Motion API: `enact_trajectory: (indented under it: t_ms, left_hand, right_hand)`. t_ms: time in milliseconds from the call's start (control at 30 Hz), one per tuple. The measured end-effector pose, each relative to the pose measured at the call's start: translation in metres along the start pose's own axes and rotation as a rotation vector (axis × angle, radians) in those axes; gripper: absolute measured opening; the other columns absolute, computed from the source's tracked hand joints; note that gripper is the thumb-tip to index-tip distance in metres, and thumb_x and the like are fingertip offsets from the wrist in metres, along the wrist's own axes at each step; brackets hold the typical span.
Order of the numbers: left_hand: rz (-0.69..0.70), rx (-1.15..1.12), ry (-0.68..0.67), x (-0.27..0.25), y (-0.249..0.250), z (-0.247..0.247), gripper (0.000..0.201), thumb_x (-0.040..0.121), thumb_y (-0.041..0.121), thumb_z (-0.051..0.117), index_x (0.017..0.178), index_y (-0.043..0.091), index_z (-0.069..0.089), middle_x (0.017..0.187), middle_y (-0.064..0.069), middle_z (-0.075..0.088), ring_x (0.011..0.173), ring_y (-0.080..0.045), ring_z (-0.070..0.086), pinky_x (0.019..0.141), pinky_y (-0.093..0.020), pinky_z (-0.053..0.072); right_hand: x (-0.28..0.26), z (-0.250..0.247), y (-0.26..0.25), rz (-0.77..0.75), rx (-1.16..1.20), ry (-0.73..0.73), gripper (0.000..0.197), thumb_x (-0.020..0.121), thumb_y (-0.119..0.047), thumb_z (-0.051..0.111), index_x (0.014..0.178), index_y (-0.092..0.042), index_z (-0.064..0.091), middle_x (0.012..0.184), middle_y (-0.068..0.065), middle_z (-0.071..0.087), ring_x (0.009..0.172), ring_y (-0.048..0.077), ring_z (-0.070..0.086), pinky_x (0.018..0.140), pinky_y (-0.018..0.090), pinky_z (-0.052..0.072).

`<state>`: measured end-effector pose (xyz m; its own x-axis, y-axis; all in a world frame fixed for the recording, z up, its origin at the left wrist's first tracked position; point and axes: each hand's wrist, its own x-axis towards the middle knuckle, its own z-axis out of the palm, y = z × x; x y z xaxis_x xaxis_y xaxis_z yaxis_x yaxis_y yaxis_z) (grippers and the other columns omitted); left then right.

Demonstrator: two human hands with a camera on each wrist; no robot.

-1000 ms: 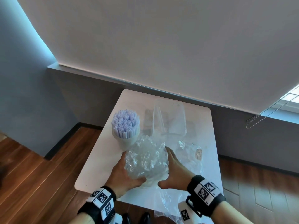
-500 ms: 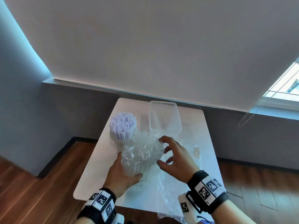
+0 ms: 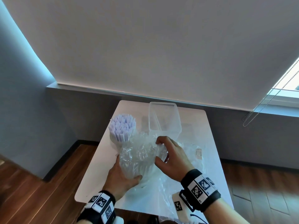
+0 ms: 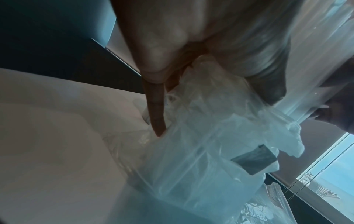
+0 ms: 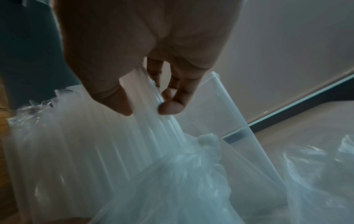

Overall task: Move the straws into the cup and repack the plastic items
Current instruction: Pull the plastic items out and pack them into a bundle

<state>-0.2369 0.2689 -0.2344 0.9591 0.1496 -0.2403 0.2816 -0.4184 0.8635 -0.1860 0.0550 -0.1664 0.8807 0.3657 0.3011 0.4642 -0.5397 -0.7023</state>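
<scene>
Both hands, left hand (image 3: 121, 176) and right hand (image 3: 173, 157), gripping crinkled plastic bundle (image 3: 139, 156) mid-table (image 3: 95, 167).

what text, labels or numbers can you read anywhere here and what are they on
No text is readable.
Small pale label on the flat clear plastic bag lying on the white table: printed lines, too small and blurred to read.
Black-and-white square marker patterns on the black wristbands: coded squares, no words or numbers.
</scene>
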Motion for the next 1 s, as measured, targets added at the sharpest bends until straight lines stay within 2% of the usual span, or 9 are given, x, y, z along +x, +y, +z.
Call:
enact_trajectory:
  t_ms: [233,300,400,467,600,700,800,900,1000]
  left_hand:
    - [0.009,0.042,0.004,0.004,-0.001,0.001,0.099,0.045,0.056,0.086,0.131,0.03,0.045,0.116,0.014,0.061,0.11,-0.013,0.06,0.098,-0.028,0.048]
    - [0.015,0.047,0.006,0.004,-0.002,0.001,0.094,0.049,0.052,0.088,0.13,0.031,0.045,0.113,0.016,0.061,0.107,-0.011,0.059,0.095,-0.023,0.046]
    - [0.019,0.031,0.004,0.005,-0.005,0.0,0.094,0.046,0.055,0.086,0.128,0.031,0.047,0.111,0.018,0.063,0.104,-0.007,0.061,0.093,-0.023,0.047]
    - [0.028,0.045,0.003,0.006,-0.007,0.0,0.095,0.046,0.058,0.085,0.128,0.032,0.047,0.112,0.019,0.064,0.106,-0.008,0.061,0.094,-0.024,0.048]
    - [0.037,0.048,0.006,0.006,-0.007,0.0,0.097,0.044,0.059,0.084,0.129,0.031,0.046,0.113,0.018,0.062,0.105,-0.009,0.06,0.093,-0.023,0.046]
    - [0.042,0.031,0.011,0.005,-0.006,0.0,0.095,0.045,0.056,0.086,0.128,0.03,0.047,0.11,0.02,0.062,0.103,-0.008,0.06,0.09,-0.02,0.044]
    - [0.049,0.028,0.012,0.006,-0.005,-0.001,0.094,0.045,0.056,0.085,0.128,0.031,0.048,0.111,0.018,0.063,0.105,-0.01,0.061,0.091,-0.021,0.045]
    - [0.052,0.02,0.002,0.005,-0.004,-0.001,0.093,0.047,0.055,0.084,0.129,0.031,0.047,0.113,0.018,0.062,0.106,-0.009,0.061,0.092,-0.022,0.045]
    - [0.079,0.038,0.008,0.004,-0.003,-0.001,0.093,0.049,0.055,0.085,0.13,0.032,0.045,0.116,0.018,0.061,0.108,-0.01,0.059,0.095,-0.023,0.044]
  right_hand:
    - [0.014,-0.014,-0.005,-0.079,-0.047,-0.003,0.025,0.074,-0.019,0.068,0.097,-0.024,0.06,0.093,-0.014,0.052,0.082,0.002,0.052,0.071,0.012,0.04]
    - [0.014,-0.013,-0.005,-0.084,-0.051,-0.019,0.026,0.077,-0.019,0.068,0.101,-0.023,0.059,0.097,-0.015,0.054,0.081,-0.004,0.051,0.071,0.009,0.037]
    - [0.014,-0.013,-0.006,-0.068,-0.063,-0.084,0.039,0.081,-0.021,0.066,0.118,-0.03,0.056,0.101,-0.02,0.056,0.082,-0.01,0.048,0.073,0.006,0.033]
    - [0.014,-0.014,-0.007,-0.103,-0.085,-0.101,0.044,0.083,-0.019,0.064,0.123,-0.034,0.054,0.1,-0.021,0.054,0.089,-0.006,0.048,0.077,0.008,0.035]
    - [0.019,-0.018,-0.01,-0.174,-0.134,-0.067,0.038,0.087,-0.016,0.063,0.12,-0.034,0.055,0.104,-0.013,0.057,0.1,0.012,0.055,0.086,0.022,0.043]
    - [0.022,-0.018,-0.012,-0.16,-0.129,-0.061,0.033,0.088,-0.019,0.061,0.118,-0.033,0.054,0.106,-0.016,0.055,0.101,0.007,0.053,0.086,0.019,0.041]
    - [0.025,-0.015,-0.01,-0.131,-0.128,-0.066,0.022,0.095,-0.031,0.058,0.116,-0.031,0.053,0.11,-0.016,0.056,0.093,-0.004,0.047,0.078,0.015,0.039]
    - [0.031,-0.016,-0.01,-0.148,-0.156,-0.027,0.017,0.095,-0.03,0.058,0.112,-0.026,0.054,0.105,-0.013,0.059,0.094,0.006,0.051,0.079,0.019,0.039]
    - [0.041,-0.02,-0.017,-0.165,-0.113,0.11,0.017,0.093,-0.021,0.061,0.109,-0.022,0.055,0.099,-0.011,0.062,0.094,0.013,0.052,0.081,0.018,0.039]
